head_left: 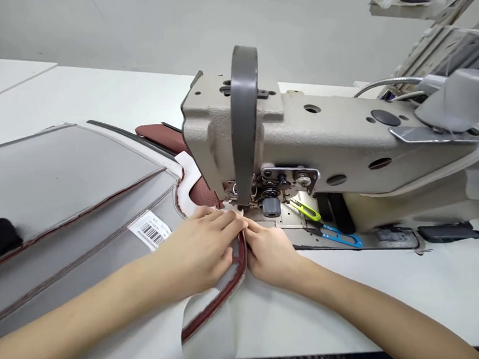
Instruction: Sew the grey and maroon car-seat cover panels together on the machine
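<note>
A grey sewn panel with dark red seams (100, 178) lies across the left of the table and runs up to the head of a sewing machine (301, 126). My left hand (203, 245) rests on the panel near its curved edge, fingers bent and pressing the material just before the needle area. Against the outer side of the dark red edging (241, 261), my right hand (271, 251) has its fingers closed on that edge, touching the left fingertips. The needle itself is hidden behind the grey guard (245, 119). A white barcode label (149, 230) is on the panel.
Yellow-green snips (306, 209) and blue snips (342, 237) lie on the machine bed, right of my hands. A black item (448, 232) sits further right. Behind the machine stands a grey wall (131, 34). The white table (374, 296) extends in front.
</note>
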Demonstrator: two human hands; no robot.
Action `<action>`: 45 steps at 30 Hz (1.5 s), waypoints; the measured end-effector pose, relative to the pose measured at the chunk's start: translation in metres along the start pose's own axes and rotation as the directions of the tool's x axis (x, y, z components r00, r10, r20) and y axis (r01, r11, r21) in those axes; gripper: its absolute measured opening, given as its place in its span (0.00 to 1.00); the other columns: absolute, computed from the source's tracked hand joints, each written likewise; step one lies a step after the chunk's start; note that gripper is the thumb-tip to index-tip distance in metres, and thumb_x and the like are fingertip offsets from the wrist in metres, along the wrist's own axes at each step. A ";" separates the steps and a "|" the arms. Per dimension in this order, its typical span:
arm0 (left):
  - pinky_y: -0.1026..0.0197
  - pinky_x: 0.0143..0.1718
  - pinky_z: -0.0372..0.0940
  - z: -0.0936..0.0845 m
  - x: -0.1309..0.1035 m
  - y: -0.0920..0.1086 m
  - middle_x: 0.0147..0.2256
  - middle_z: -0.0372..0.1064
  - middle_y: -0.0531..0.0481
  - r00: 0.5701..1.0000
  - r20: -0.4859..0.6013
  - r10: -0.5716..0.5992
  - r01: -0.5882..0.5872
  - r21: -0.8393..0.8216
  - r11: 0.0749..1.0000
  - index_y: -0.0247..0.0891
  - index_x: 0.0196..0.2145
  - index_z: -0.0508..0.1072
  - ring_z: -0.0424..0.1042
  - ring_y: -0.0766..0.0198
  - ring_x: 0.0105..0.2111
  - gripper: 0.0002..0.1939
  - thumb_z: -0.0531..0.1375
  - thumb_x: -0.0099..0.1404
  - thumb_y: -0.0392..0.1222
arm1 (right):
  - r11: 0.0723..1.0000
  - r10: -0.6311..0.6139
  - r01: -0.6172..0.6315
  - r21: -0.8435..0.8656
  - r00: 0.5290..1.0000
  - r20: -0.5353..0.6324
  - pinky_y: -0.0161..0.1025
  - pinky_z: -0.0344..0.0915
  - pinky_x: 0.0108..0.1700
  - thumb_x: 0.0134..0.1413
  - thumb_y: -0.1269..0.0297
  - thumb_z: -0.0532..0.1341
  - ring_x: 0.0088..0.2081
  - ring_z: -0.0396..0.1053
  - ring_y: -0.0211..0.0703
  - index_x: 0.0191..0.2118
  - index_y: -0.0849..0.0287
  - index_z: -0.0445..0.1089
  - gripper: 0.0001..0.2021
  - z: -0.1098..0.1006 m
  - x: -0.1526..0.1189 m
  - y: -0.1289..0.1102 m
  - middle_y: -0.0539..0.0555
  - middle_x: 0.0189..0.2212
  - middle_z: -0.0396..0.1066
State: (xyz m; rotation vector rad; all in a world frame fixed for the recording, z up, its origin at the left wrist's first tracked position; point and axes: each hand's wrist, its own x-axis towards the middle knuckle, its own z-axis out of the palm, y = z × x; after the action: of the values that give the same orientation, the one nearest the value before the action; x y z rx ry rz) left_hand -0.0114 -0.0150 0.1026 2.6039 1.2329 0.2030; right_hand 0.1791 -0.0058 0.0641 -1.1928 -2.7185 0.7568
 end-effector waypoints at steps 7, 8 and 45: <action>0.53 0.49 0.54 0.038 -0.017 -0.014 0.37 0.71 0.52 0.983 -0.185 -0.003 0.002 -0.010 1.000 0.41 0.42 0.72 0.70 0.63 0.39 0.16 0.48 0.65 0.29 | 0.937 0.153 0.019 0.348 0.874 -0.461 0.34 0.70 0.39 0.57 0.74 0.55 0.43 0.75 0.40 0.40 0.56 0.77 0.13 0.017 -0.002 0.028 0.54 0.51 0.74; 0.53 0.49 0.54 0.039 -0.017 -0.016 0.37 0.70 0.52 0.985 -0.173 0.011 -0.012 -0.005 1.000 0.41 0.41 0.72 0.69 0.63 0.39 0.15 0.49 0.65 0.29 | 0.947 0.154 0.004 0.323 0.873 -0.463 0.34 0.69 0.40 0.57 0.74 0.55 0.42 0.75 0.40 0.43 0.56 0.76 0.14 0.017 -0.001 0.030 0.53 0.48 0.75; 0.57 0.40 0.55 0.037 -0.003 -0.033 0.31 0.72 0.53 0.933 -0.335 0.133 -0.156 -0.042 0.987 0.39 0.32 0.70 0.69 0.65 0.34 0.13 0.49 0.65 0.27 | 0.992 -0.073 0.056 -0.114 0.986 -0.150 0.34 0.57 0.30 0.56 0.77 0.54 0.32 0.70 0.39 0.49 0.58 0.71 0.17 0.010 -0.003 0.012 0.52 0.31 0.73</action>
State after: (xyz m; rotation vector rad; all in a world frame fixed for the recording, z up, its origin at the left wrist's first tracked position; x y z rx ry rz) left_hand -0.0292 -0.0034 0.0577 2.6758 1.1051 0.7265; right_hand 0.1864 -0.0055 0.0502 -1.1257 -2.6862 0.4919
